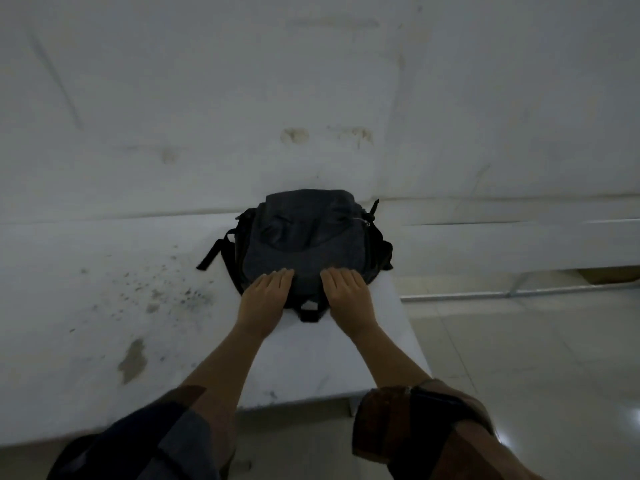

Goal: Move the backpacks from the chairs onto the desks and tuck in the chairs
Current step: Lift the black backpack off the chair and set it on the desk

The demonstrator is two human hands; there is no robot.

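A dark grey backpack (pixel 304 240) with black straps lies flat on the white desk (pixel 104 306), close to the wall at the desk's far right end. My left hand (pixel 266 299) rests on the near left edge of the backpack with straight fingers. My right hand (pixel 348 296) rests on the near right edge the same way. A black strap loop pokes out between my two hands. No chair shows in the view.
The desk top is stained with dark specks and a brown smear on its left part. The desk's right edge drops to a pale tiled floor (pixel 519 358). A white wall (pixel 311 81) stands right behind the desk. A metal bar (pixel 519 292) runs low along the right.
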